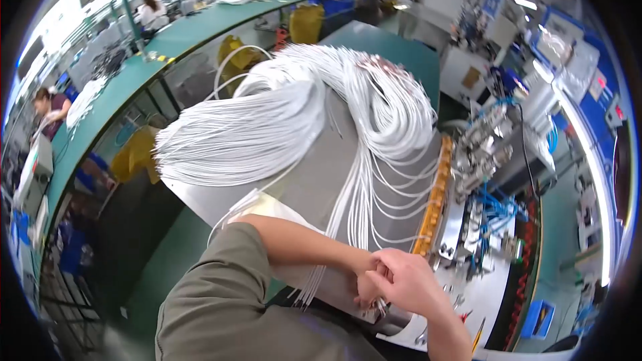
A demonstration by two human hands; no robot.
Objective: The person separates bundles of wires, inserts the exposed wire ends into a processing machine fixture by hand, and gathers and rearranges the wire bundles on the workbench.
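My left hand (367,289) is at the near edge of the grey metal table (332,157), fingers curled downward. Something small and shiny shows just below its fingers, too small to name. Across it lies my right hand (409,282), its fingers bent and touching the left hand; whatever they grip is hidden. Beyond my left forearm a large bundle of white cables (241,135) covers the table. A second looped bundle of white cables (396,117) hangs toward me, and several of its cables run to a yellow-orange strip (438,190) on the right.
A machine with metal cylinders (483,150) and blue air tubes (498,214) stands to the right. Small tools, among them a yellow pencil-like one (479,335), lie on the white plate. A long green bench (194,27) curves behind, with people seated at it.
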